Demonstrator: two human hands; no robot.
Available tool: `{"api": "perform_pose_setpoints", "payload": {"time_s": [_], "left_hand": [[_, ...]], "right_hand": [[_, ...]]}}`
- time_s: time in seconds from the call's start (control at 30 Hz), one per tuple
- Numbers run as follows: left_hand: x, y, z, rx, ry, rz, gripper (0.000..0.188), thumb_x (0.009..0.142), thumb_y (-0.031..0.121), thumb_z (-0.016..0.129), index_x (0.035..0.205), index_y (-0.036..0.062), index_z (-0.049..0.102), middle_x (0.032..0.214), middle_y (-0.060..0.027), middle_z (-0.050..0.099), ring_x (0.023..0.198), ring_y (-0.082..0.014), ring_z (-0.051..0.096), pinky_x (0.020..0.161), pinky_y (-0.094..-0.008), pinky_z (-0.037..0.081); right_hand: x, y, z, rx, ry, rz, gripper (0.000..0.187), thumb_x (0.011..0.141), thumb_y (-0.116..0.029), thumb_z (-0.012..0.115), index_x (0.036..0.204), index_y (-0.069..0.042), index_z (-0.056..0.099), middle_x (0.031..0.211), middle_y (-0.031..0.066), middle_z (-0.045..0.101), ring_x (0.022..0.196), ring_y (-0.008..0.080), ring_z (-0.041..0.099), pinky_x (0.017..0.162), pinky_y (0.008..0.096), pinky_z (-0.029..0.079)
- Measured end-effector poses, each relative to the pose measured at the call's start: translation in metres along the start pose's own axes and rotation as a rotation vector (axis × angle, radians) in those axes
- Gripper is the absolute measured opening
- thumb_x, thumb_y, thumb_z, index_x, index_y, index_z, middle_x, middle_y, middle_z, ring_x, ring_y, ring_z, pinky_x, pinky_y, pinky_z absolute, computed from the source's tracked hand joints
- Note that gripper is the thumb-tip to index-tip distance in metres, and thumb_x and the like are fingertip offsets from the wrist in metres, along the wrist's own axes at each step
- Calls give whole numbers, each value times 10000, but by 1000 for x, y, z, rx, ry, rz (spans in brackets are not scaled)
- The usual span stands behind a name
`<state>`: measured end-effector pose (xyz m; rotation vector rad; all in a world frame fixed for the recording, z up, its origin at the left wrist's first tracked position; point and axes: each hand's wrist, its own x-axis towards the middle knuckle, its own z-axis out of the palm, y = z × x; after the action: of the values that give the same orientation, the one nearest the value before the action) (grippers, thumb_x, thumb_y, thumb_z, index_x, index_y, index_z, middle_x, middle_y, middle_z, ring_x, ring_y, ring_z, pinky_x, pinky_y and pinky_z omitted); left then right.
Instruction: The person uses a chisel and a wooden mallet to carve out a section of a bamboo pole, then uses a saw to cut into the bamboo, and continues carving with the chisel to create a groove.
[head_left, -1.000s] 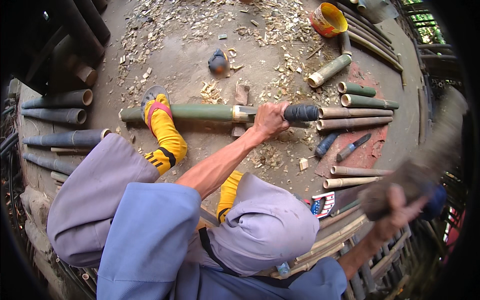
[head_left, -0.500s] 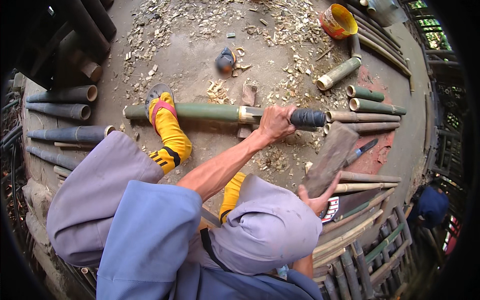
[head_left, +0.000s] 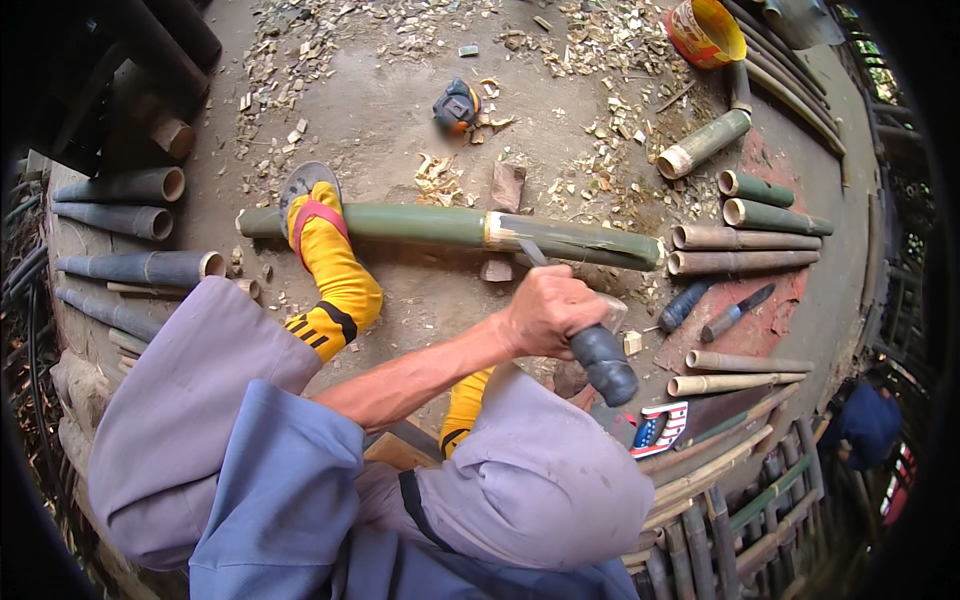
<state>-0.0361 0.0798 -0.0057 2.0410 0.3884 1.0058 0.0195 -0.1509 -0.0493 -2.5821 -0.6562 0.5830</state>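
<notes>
A long green bamboo pole (head_left: 415, 226) lies crosswise on the ground, with a pale bared ring near its middle. My left foot, in a yellow sock and flip-flop (head_left: 318, 222), rests on its left part. My left hand (head_left: 552, 312) is closed round a chisel with a thick black handle (head_left: 606, 368). The chisel's blade (head_left: 533, 252) slants toward the pole near the pale ring; whether it touches cannot be made out. Behind the left hand, beside my knee, my right hand (head_left: 586, 394) shows only a little skin against a wooden block (head_left: 569, 378); most of both is hidden.
Small wood blocks (head_left: 507, 187) lie under the pole. To the right are a knife (head_left: 738, 313), a black-handled tool (head_left: 686, 304), a handsaw (head_left: 660, 430) and cut bamboo (head_left: 750, 237). A black and orange object (head_left: 457, 105) and wood chips lie beyond. A yellow-red bucket (head_left: 705, 35) stands far right.
My left hand has drawn the chisel off the pole, nearer me, and tilted its handle down to the right. The wooden block has dropped back beside my knee, mostly out of sight.
</notes>
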Motion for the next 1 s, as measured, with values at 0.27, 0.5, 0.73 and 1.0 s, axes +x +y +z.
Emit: {"api": "perform_pose_setpoints", "payload": {"time_s": [0.27, 0.5, 0.73, 1.0], "left_hand": [[-21, -22, -6, 35, -68, -27, 298, 508, 216, 694, 680, 136, 465, 567, 14, 472, 529, -187, 523, 502, -328, 353], [-27, -25, -8, 59, -108, -9, 290, 511, 222, 690, 665, 143, 458, 553, 18, 454, 521, -179, 515, 498, -321, 345], [-29, -28, -9, 57, -76, 27, 234, 549, 231, 692, 658, 154, 500, 547, 23, 441, 494, -159, 486, 475, -310, 309], [-27, -27, -12, 67, -113, -15, 304, 490, 213, 698, 674, 140, 467, 563, 15, 458, 529, -187, 524, 499, -332, 354]], "right_hand": [[-1, 17, 12, -87, 96, -89, 1021, 630, -197, 807, 1433, -69, 190, 1275, 288, 448, 1138, 448, 480, 947, 454, 419], [0, 33, 20, -57, 121, -162, 939, 686, -195, 772, 1423, -41, 211, 1265, 297, 457, 1126, 446, 493, 935, 451, 427], [2, 6, 7, -41, 110, -153, 903, 721, -196, 743, 1423, -32, 200, 1269, 312, 444, 1126, 461, 486, 935, 459, 423], [1, 18, 13, -43, 94, -120, 897, 721, -199, 738, 1423, -38, 205, 1266, 321, 442, 1124, 467, 485, 933, 462, 423]]}}
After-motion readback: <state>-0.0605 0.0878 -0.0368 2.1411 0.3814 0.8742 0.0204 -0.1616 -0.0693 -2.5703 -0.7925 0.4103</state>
